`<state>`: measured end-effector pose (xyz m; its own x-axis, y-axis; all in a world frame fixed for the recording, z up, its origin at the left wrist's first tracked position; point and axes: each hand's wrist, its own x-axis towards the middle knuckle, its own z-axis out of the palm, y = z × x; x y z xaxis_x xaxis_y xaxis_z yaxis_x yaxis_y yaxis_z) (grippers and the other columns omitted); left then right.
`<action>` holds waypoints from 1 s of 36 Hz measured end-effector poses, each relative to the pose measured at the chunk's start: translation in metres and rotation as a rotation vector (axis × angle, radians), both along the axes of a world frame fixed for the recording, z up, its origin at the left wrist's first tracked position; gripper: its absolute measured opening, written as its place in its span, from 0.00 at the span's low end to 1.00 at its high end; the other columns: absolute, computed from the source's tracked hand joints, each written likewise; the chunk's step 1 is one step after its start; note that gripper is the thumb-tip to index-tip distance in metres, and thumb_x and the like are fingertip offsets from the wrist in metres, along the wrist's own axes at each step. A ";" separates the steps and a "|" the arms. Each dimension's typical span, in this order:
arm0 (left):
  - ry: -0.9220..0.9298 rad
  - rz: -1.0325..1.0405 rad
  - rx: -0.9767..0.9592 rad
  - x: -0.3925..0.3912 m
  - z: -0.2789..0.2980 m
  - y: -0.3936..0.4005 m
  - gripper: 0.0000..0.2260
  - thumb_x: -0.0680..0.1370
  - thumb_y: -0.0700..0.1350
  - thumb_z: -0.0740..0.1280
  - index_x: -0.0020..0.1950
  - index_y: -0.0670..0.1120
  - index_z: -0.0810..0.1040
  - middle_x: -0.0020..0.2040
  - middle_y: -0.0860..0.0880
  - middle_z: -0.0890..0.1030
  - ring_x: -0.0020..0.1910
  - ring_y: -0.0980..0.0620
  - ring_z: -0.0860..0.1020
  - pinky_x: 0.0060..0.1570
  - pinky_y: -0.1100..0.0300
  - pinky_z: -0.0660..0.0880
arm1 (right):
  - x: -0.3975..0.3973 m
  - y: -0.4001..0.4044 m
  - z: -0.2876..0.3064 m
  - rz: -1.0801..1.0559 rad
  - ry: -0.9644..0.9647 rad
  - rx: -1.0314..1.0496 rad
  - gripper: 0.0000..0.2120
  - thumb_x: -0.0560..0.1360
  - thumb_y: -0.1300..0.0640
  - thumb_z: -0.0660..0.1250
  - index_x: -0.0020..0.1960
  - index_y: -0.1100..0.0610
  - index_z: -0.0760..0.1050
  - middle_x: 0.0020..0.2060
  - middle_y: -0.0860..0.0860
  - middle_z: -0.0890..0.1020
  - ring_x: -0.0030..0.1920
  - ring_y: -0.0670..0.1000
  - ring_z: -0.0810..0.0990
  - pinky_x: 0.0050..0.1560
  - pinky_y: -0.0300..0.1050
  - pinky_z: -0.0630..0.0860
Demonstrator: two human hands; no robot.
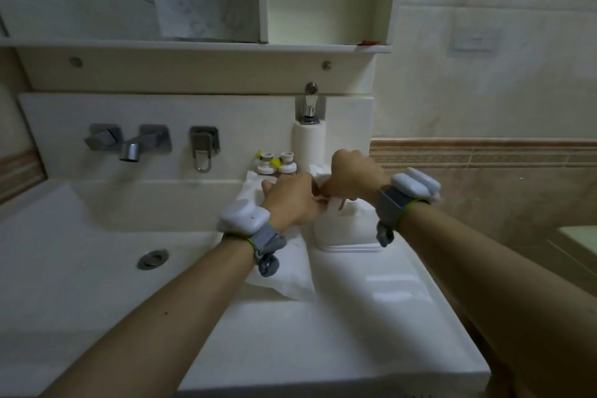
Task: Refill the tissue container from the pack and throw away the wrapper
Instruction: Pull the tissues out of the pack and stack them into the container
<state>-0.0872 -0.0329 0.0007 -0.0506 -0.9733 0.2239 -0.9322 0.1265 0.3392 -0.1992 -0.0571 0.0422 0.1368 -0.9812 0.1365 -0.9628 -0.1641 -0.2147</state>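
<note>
Hands together above tissue container [347, 229], left hand [290, 200] and right hand [352, 176] both pinching white tissue [334, 203]

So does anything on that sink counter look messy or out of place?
A little. The white wrapper lies crumpled under the left hand, hanging over the basin's edge. Both hands, the right hand included, are working tissue at the tissue container. Nothing looks spilled or broken.

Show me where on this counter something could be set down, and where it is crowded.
Bare counter lies in front of the tissue container, right of the wrapper. It is crowded at the back: both hands, left hand and right hand, work beside two small bottles and a white roll.
</note>
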 end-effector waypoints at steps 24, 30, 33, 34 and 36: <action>-0.111 -0.001 -0.049 -0.006 -0.004 -0.004 0.15 0.79 0.49 0.59 0.64 0.50 0.75 0.61 0.47 0.77 0.63 0.42 0.70 0.55 0.48 0.63 | -0.029 -0.008 -0.015 0.216 -0.063 0.039 0.09 0.70 0.50 0.73 0.50 0.49 0.83 0.36 0.45 0.85 0.37 0.43 0.81 0.43 0.41 0.79; -0.153 -0.027 -0.101 -0.011 -0.002 -0.003 0.15 0.78 0.45 0.59 0.64 0.50 0.74 0.61 0.46 0.77 0.62 0.43 0.72 0.56 0.50 0.65 | -0.026 -0.007 -0.022 0.264 0.025 -0.063 0.14 0.66 0.47 0.75 0.51 0.47 0.83 0.44 0.48 0.84 0.43 0.50 0.78 0.44 0.43 0.76; -0.199 -0.031 -0.051 -0.010 0.002 -0.004 0.15 0.78 0.46 0.58 0.63 0.51 0.76 0.59 0.47 0.79 0.60 0.44 0.74 0.55 0.51 0.65 | -0.030 -0.006 -0.017 0.266 0.007 -0.002 0.20 0.62 0.45 0.78 0.53 0.47 0.81 0.44 0.48 0.84 0.44 0.51 0.81 0.47 0.46 0.80; -0.203 -0.035 -0.043 -0.010 0.003 -0.004 0.15 0.79 0.45 0.57 0.63 0.51 0.76 0.59 0.47 0.79 0.60 0.44 0.74 0.55 0.51 0.65 | -0.032 -0.005 -0.015 0.269 0.009 0.010 0.22 0.62 0.46 0.79 0.54 0.47 0.80 0.45 0.49 0.83 0.45 0.51 0.81 0.47 0.47 0.80; -0.200 -0.049 -0.040 -0.009 0.005 -0.003 0.15 0.79 0.45 0.56 0.63 0.51 0.76 0.58 0.47 0.79 0.59 0.44 0.74 0.56 0.51 0.66 | -0.036 -0.003 -0.011 0.282 0.020 -0.017 0.21 0.62 0.48 0.79 0.54 0.46 0.80 0.45 0.49 0.83 0.45 0.52 0.81 0.47 0.48 0.80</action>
